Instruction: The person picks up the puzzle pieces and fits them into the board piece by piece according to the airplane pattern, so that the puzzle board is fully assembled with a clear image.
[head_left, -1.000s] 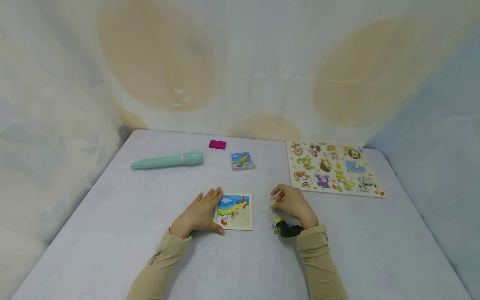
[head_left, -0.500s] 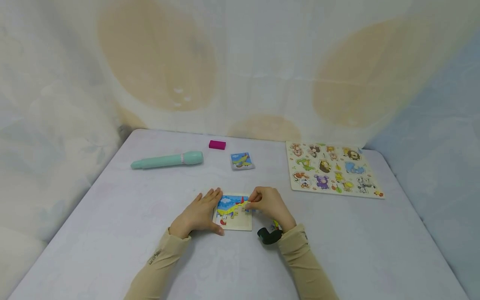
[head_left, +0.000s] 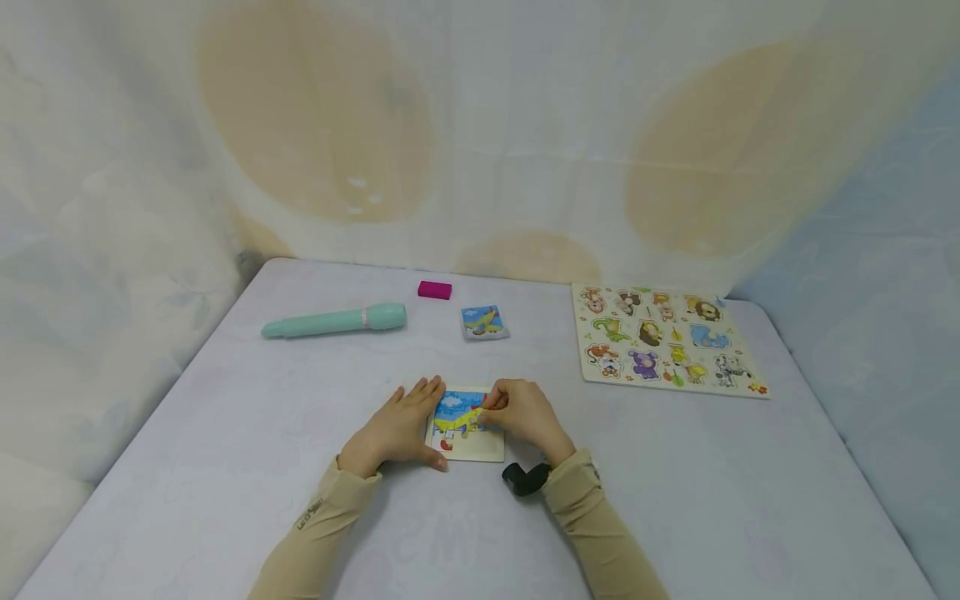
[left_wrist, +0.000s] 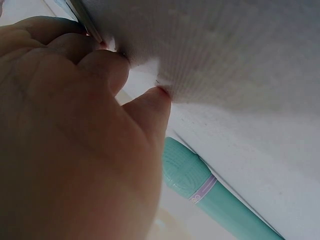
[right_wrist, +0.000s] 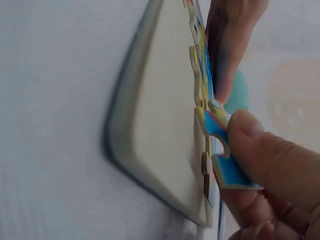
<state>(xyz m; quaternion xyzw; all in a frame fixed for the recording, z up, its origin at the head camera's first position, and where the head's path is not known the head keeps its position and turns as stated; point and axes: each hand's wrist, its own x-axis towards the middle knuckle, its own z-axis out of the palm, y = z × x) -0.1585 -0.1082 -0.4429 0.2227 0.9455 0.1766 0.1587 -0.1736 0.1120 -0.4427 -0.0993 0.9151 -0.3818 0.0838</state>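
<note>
A small wooden jigsaw tray (head_left: 483,450) lies between the two hands, with blue sky and part of a yellow plane assembled in it. My left hand (head_left: 397,427) rests flat along the tray's left edge, fingers spread. Over the tray's right side, my right hand (head_left: 527,414) pinches a jigsaw piece (right_wrist: 233,172) between thumb and fingers. In the right wrist view this piece is mostly blue with a cut-out curve, tilted close above the assembled pieces. The tray's lower right shows bare wood. My right wrist hides most of the loose pieces beside the tray.
A teal pen-shaped tube (head_left: 333,322) lies at the back left, a magenta block (head_left: 435,289) behind it to the right. A small plane picture packet (head_left: 484,322) sits beyond the tray. An animal puzzle board (head_left: 667,342) occupies the back right. A black wrist device (head_left: 525,480) protrudes from the right sleeve.
My right hand has carried the piece leftward from beside the loose pieces to over the tray. The loose pieces have become covered by the wrist. My left hand has stayed put.
</note>
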